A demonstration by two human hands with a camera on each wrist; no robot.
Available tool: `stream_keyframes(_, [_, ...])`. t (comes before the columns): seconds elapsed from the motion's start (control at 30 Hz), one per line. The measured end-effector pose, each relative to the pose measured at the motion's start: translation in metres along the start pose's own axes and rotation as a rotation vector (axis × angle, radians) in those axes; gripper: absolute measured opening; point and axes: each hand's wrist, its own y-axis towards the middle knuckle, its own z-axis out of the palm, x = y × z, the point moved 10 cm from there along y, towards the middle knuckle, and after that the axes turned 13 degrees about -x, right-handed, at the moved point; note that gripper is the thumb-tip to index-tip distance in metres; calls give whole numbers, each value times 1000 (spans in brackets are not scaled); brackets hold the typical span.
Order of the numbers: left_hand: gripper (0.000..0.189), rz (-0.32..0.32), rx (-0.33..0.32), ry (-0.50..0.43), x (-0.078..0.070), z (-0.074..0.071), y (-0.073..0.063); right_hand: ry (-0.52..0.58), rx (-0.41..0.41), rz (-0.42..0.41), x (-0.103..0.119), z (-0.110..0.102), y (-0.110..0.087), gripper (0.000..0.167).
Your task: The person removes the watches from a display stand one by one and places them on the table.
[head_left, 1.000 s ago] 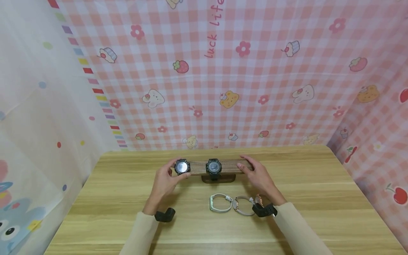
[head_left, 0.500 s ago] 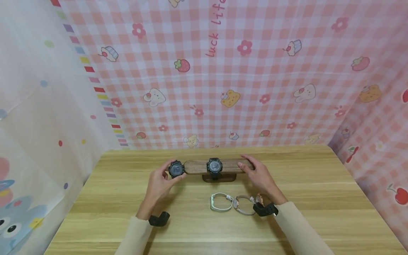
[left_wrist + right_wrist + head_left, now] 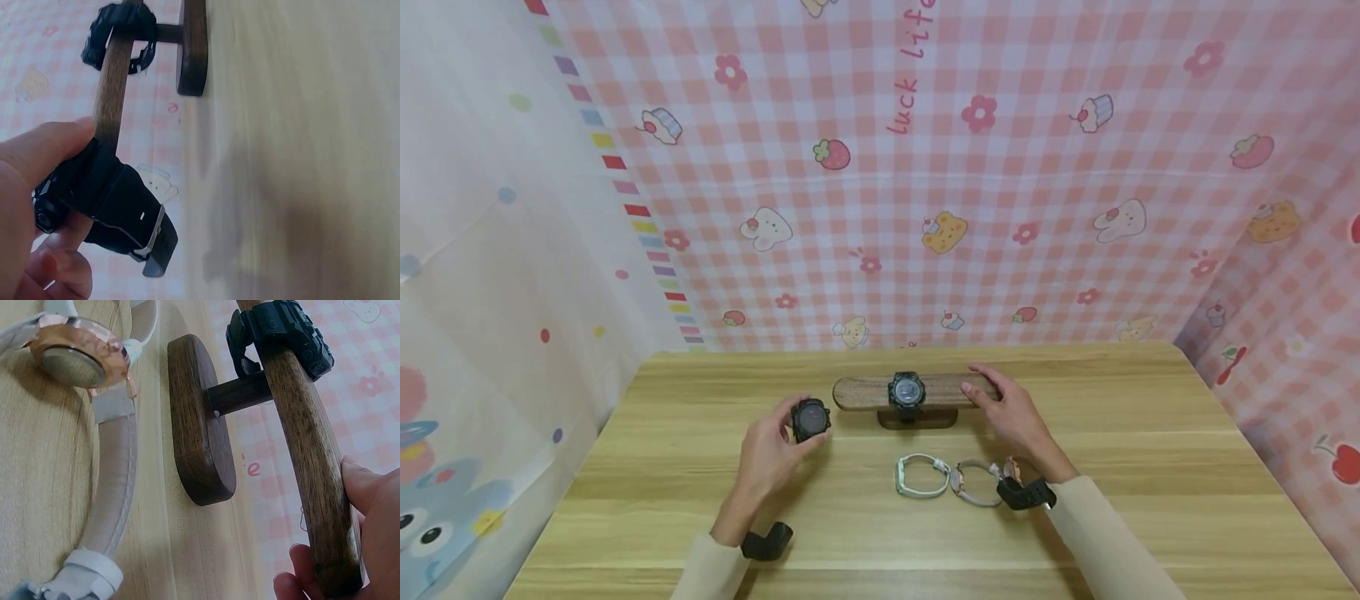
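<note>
A black digital watch (image 3: 811, 419) is pinched between the thumb and fingers of my left hand (image 3: 771, 450), just left of the wooden watch stand's bar (image 3: 865, 393). In the left wrist view its black strap (image 3: 122, 200) hangs below my fingers. A second black watch (image 3: 907, 390) sits around the middle of the bar, over the post. My right hand (image 3: 1015, 417) grips the bar's right end, thumb on the near side and fingers behind. The stand's dark base (image 3: 203, 425) rests on the table.
On the table in front of the stand lie a mint-and-white watch (image 3: 921, 477), a rose-gold watch with a pale strap (image 3: 976, 483), and another rose-gold watch (image 3: 1012, 469) partly behind the right wrist's black camera (image 3: 1026, 493). A pink checked cloth (image 3: 880, 208) hangs behind the table.
My left hand has drawn the black watch off the left end of the bar and moved it left and nearer. My right hand stays on the bar's right end.
</note>
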Motion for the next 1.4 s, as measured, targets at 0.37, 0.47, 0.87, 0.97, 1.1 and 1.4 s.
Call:
stream_keyframes(0.37, [63, 13, 29, 69, -19, 9, -22, -18, -4, -10, -1, 0, 1, 54])
stream_keyframes(0.47, [62, 38, 41, 69, -26, 14, -27, -15, -4, -11, -1, 0, 1, 54])
stream_keyframes(0.87, [64, 84, 106, 113, -41, 38, -42, -16, -5, -6, 2, -1, 0, 52])
stream_keyframes(0.97, [64, 85, 124, 124, -43, 44, -45, -11, -6, -1, 1, -1, 0, 52])
stream_keyframes(1.1, [65, 113, 134, 134, -48, 50, -49, -11, -5, 4, 0, -1, 0, 52])
stream_keyframes(1.4, [66, 182, 133, 162, -58, 61, -55, -4, -3, 7, -1, 0, 0, 54])
